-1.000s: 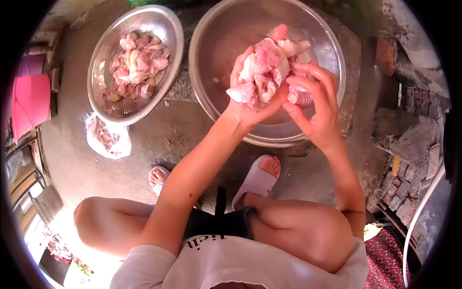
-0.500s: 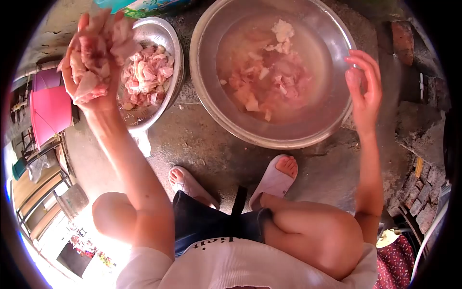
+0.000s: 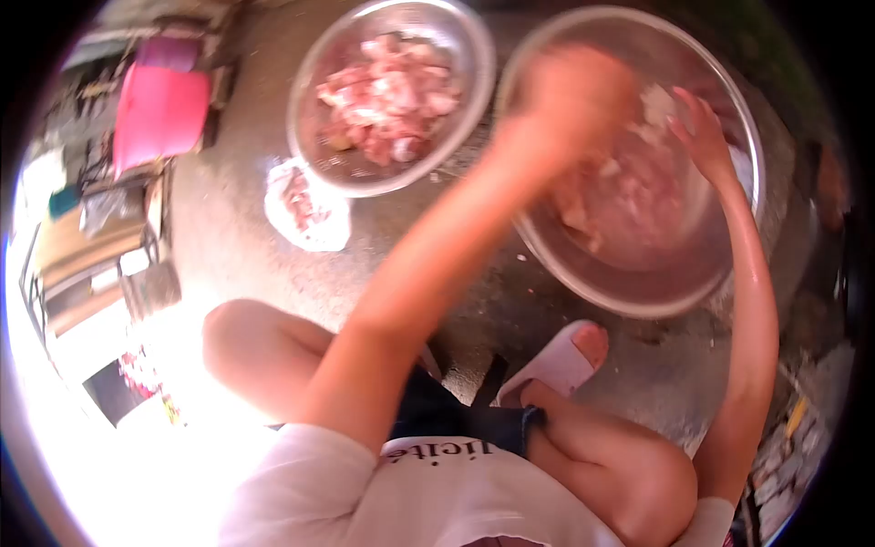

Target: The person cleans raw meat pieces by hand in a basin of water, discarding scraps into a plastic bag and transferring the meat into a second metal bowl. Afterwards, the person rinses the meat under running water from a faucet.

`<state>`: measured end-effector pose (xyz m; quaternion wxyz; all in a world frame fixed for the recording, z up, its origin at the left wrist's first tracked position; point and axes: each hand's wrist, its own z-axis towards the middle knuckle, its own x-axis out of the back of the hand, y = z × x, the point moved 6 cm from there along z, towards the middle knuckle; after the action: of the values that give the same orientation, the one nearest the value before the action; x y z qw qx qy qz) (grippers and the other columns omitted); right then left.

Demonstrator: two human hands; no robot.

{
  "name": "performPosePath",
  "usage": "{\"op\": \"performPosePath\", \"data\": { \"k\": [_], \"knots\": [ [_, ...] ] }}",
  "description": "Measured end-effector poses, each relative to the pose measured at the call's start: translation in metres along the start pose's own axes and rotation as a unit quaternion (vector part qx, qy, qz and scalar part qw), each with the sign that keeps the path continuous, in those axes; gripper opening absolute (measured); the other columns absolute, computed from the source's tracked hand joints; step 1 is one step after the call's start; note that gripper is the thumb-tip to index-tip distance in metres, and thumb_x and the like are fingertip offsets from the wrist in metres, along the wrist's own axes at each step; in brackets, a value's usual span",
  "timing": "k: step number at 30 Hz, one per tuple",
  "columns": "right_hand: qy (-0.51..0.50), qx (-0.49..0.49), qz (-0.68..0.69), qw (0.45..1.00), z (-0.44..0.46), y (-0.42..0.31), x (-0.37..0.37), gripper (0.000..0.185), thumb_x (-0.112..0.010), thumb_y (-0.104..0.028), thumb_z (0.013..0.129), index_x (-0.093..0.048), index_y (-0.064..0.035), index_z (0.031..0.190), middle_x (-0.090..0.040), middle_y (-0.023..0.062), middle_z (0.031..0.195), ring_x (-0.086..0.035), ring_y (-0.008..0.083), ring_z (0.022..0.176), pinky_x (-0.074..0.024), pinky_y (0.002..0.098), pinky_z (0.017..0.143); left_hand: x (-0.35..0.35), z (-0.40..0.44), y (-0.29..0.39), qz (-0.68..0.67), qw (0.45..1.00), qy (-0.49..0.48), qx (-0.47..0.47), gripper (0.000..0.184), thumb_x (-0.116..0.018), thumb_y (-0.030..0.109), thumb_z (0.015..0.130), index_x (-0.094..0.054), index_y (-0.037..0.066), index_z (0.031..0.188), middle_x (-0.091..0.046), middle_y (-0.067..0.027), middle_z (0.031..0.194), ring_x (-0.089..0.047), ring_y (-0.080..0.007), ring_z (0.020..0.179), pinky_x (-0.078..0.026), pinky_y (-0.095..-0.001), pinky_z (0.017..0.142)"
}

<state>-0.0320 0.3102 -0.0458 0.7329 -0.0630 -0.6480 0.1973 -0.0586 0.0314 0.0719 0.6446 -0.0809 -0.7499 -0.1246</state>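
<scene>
On the floor at the near left lies a white bag (image 3: 326, 235) of reddish bits. To its right, raw meat (image 3: 638, 196) lies in the wide basin (image 3: 656, 284); farther left, a colander (image 3: 469, 80) holds a good heap of meat pieces (image 3: 387, 100), so the work looks partway. Over the basin's far half, the right hand (image 3: 706, 137) spreads its fingers, seemingly bare; the left hand (image 3: 591, 87), arm reaching rightward across, is too blurred to tell its grip.
</scene>
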Motion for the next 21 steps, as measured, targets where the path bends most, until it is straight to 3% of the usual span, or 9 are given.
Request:
{"op": "performPosePath", "data": {
  "k": [1,3,5,7,9,12,17,19,21],
  "knots": [
    [-0.001,0.011,-0.030,0.999,0.010,-0.001,-0.012,0.045,-0.057,-0.020,0.078,-0.043,-0.0091,0.120,-0.048,0.0128,0.116,-0.046,0.0283,0.105,-0.0365,0.0379,0.088,-0.030,0.005,0.027,-0.001,0.998,-0.028,-0.050,0.050,-0.055,0.046,0.069,-0.057,0.014,0.108,-0.051,-0.0150,0.109,-0.048,-0.0316,0.103,-0.040,-0.0433,0.083],
    [-0.220,-0.116,0.041,0.968,0.009,-0.007,-0.045,0.053,-0.059,-0.025,0.074,-0.041,-0.0128,0.122,-0.047,0.0112,0.114,-0.040,0.0308,0.110,-0.0367,0.0400,0.087,-0.090,0.014,0.072,0.007,0.988,-0.090,-0.123,0.051,-0.058,0.042,0.068,-0.056,0.012,0.109,-0.047,-0.0167,0.113,-0.045,-0.0325,0.106,-0.039,-0.0455,0.084],
    [-0.167,0.082,-0.218,0.958,-0.020,-0.025,-0.073,0.057,-0.061,-0.027,0.071,-0.041,-0.0169,0.123,-0.044,0.0094,0.118,-0.036,0.0330,0.113,-0.0394,0.0414,0.084,-0.128,0.018,0.096,0.014,0.979,-0.124,-0.160,0.054,-0.061,0.038,0.066,-0.054,0.010,0.111,-0.043,-0.0184,0.118,-0.043,-0.0333,0.108,-0.038,-0.0477,0.085],
    [-0.191,-0.039,0.002,0.981,-0.045,-0.065,-0.036,0.057,-0.060,-0.026,0.071,-0.041,-0.0146,0.123,-0.039,0.0116,0.121,-0.035,0.0350,0.113,-0.0375,0.0423,0.086,-0.141,0.011,0.105,0.007,0.972,-0.127,-0.197,0.056,-0.063,0.035,0.064,-0.053,0.008,0.113,-0.038,-0.0201,0.122,-0.040,-0.0341,0.111,-0.037,-0.0498,0.086],
    [-0.205,-0.057,0.040,0.976,-0.061,-0.082,-0.026,0.054,-0.058,-0.020,0.071,-0.041,-0.0091,0.122,-0.037,0.0143,0.123,-0.034,0.0355,0.113,-0.0321,0.0448,0.091,-0.143,-0.007,0.105,-0.009,0.959,-0.122,-0.257,0.046,-0.060,0.031,0.068,-0.057,0.009,0.108,-0.041,-0.0186,0.120,-0.045,-0.0327,0.107,-0.034,-0.0455,0.090],
    [-0.247,0.022,-0.031,0.968,-0.087,-0.095,-0.028,0.049,-0.054,-0.014,0.073,-0.041,-0.0053,0.120,-0.037,0.0175,0.122,-0.035,0.0371,0.112,-0.0283,0.0463,0.093,-0.150,-0.035,0.108,-0.033,0.941,-0.208,-0.265,0.038,-0.052,0.027,0.076,-0.056,0.010,0.110,-0.041,-0.0172,0.121,-0.045,-0.0325,0.108,-0.032,-0.0418,0.093],
    [-0.289,-0.050,-0.064,0.954,-0.110,-0.105,-0.033,0.045,-0.053,-0.009,0.074,-0.041,-0.0021,0.118,-0.037,0.0201,0.121,-0.034,0.0426,0.110,-0.0284,0.0468,0.093,-0.226,-0.057,0.138,0.039,0.921,-0.194,-0.336,0.032,-0.046,0.022,0.081,-0.056,0.013,0.111,-0.056,-0.0130,0.104,-0.051,-0.0275,0.102,-0.040,-0.0346,0.086],
    [-0.309,-0.043,-0.099,0.945,-0.114,-0.102,-0.036,0.046,-0.053,-0.008,0.074,-0.041,-0.0011,0.117,-0.040,0.0197,0.118,-0.037,0.0409,0.108,-0.0308,0.0463,0.091,-0.187,-0.049,0.126,-0.067,0.925,-0.230,-0.295,0.033,-0.050,0.027,0.078,-0.059,0.013,0.107,-0.057,-0.0100,0.108,-0.054,-0.0264,0.100,-0.042,-0.0366,0.084],
    [-0.222,-0.011,0.026,0.975,-0.110,-0.078,-0.039,0.049,-0.053,-0.005,0.071,-0.041,-0.0034,0.119,-0.044,0.0173,0.112,-0.044,0.0343,0.100,-0.0373,0.0417,0.082,-0.141,-0.042,0.114,-0.137,0.919,-0.232,-0.286,0.032,-0.054,0.026,0.076,-0.060,0.011,0.103,-0.058,-0.0103,0.104,-0.056,-0.0250,0.096,-0.045,-0.0365,0.080]
  ]
}}
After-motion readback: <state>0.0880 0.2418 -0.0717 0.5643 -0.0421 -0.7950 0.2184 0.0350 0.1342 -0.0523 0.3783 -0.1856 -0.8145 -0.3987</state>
